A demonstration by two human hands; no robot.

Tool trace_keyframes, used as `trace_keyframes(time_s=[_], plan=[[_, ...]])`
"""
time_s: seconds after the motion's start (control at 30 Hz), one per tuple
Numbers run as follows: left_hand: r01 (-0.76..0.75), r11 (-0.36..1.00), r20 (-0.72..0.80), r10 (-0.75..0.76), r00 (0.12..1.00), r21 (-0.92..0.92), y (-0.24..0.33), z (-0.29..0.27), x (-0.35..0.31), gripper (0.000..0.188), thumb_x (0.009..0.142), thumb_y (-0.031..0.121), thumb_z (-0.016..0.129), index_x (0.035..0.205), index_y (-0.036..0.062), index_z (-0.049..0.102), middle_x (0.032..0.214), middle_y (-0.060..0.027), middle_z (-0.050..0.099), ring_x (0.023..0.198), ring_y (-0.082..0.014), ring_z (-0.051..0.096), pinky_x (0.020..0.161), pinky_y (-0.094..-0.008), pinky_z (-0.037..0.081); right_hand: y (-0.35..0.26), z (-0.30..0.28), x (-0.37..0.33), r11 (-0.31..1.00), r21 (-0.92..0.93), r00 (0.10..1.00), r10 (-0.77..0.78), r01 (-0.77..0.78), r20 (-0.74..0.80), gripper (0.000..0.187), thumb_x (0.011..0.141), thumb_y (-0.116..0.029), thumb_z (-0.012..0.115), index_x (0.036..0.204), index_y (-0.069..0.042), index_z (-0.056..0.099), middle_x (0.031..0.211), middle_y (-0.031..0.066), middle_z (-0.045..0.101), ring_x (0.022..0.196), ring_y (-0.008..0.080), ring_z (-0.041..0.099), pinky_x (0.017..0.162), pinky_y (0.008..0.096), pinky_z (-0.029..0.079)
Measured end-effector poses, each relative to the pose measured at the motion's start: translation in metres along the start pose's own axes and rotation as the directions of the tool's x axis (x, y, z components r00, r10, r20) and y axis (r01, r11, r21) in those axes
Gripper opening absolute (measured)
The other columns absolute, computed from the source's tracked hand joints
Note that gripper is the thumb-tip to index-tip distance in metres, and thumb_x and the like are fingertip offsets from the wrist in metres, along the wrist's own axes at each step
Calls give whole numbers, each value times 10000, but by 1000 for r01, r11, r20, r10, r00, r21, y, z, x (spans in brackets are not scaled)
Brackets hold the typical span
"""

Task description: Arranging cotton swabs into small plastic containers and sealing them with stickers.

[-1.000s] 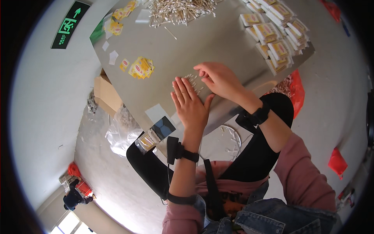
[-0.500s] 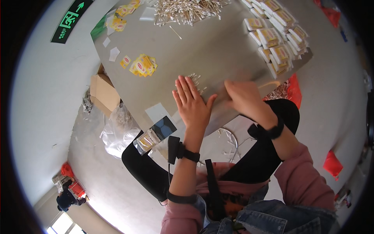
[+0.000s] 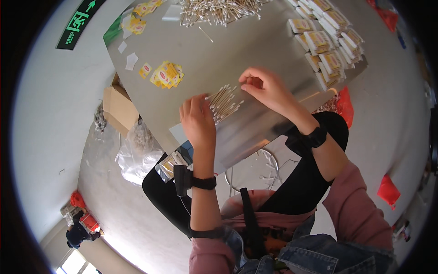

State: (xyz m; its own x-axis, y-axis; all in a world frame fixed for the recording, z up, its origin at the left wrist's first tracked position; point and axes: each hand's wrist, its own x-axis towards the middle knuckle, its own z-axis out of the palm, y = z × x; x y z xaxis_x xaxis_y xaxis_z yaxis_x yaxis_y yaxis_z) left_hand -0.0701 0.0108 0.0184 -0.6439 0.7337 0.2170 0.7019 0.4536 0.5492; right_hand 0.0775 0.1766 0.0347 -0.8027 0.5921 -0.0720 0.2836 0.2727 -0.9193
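A small bunch of cotton swabs (image 3: 224,103) lies on the metal table in front of me, its sticks roughly side by side and slanting. At its left edge rests my left hand (image 3: 199,123), fingers slightly bent and apart, the fingertips by the swab ends. To the right, my right hand (image 3: 267,89) hovers with curled fingers and the thumb apart from them; nothing shows in its grasp. Beyond both hands, a large heap of loose cotton swabs (image 3: 219,11) covers the far part of the table. One single swab (image 3: 205,34) lies separate from that heap.
Packed swab packets (image 3: 321,43) are stacked at the right. Yellow printed cards (image 3: 167,75) lie in a pile at the left. By the near edge are a swab packet (image 3: 169,166) and a pale sheet (image 3: 178,133). A cardboard box (image 3: 119,109) stands beside the table.
My left hand has slid left off the swabs, uncovering the bunch. My right hand has moved away from me and slightly left, toward the bunch's far right side.
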Motion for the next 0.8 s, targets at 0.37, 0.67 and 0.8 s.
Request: trace_keyframes(time_s=[0.37, 0.67, 0.8], plan=[[-126, 989, 207, 109, 972, 76, -2, -4, 22, 106, 802, 71, 719, 823, 51, 617, 829, -87, 651, 803, -251, 642, 727, -374, 524, 8, 18, -2, 989, -62, 990, -137, 134, -44, 149, 881, -92, 675, 1015, -49, 625, 936, 85, 662, 806, 233, 669, 717, 351, 533], [2, 991, 74, 8, 997, -137, -3, 3, 13, 97, 803, 40, 671, 895, 50, 639, 814, -75, 629, 727, -234, 645, 657, -361, 525, 7, 21, -1, 991, -42, 991, -131, 130, -35, 136, 891, -105, 656, 1013, -53, 624, 942, 92, 663, 839, 244, 671, 736, 367, 535], [61, 986, 60, -52, 997, -153, -2, 2, 14, 85, 834, 76, 686, 897, 41, 641, 846, -82, 634, 716, -225, 649, 645, -356, 525, 5, 21, -1, 991, -45, 991, -130, 129, -33, 138, 890, -99, 655, 1015, -50, 623, 946, 98, 669, 839, 246, 676, 735, 368, 538]])
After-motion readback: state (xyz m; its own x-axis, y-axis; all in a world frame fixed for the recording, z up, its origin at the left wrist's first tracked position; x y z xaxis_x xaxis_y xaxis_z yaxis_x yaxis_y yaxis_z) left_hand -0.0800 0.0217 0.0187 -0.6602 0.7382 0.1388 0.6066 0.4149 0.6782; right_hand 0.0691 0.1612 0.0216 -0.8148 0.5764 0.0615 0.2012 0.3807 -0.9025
